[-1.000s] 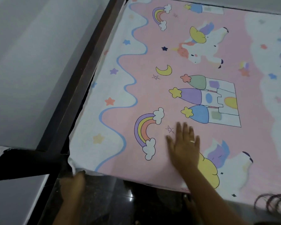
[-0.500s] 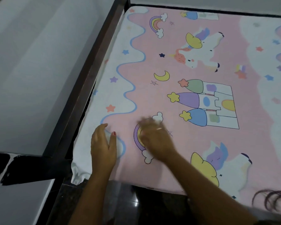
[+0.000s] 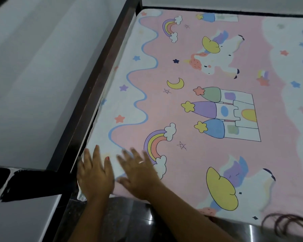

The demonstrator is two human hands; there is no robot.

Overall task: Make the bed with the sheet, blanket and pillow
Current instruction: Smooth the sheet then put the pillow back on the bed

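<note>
A pink and white sheet (image 3: 191, 154) printed with unicorns, rainbows and a castle lies spread flat over the mattress. My left hand (image 3: 94, 173) presses flat on the sheet's near left corner, fingers straight and spread. My right hand (image 3: 138, 172) lies flat just to its right, beside the lower rainbow, a ring on one finger. Both palms face down on the fabric. No blanket or pillow is in view.
A dark wooden bed frame (image 3: 94, 81) runs along the sheet's left side, against a pale wall (image 3: 33, 75). Dark glossy floor (image 3: 129, 222) shows below the sheet's near edge. A strand of hair (image 3: 287, 222) hangs at the lower right.
My left hand came up from below the mattress corner onto the sheet. My right hand slid left across the lower rainbow toward the corner, ending beside the left hand.
</note>
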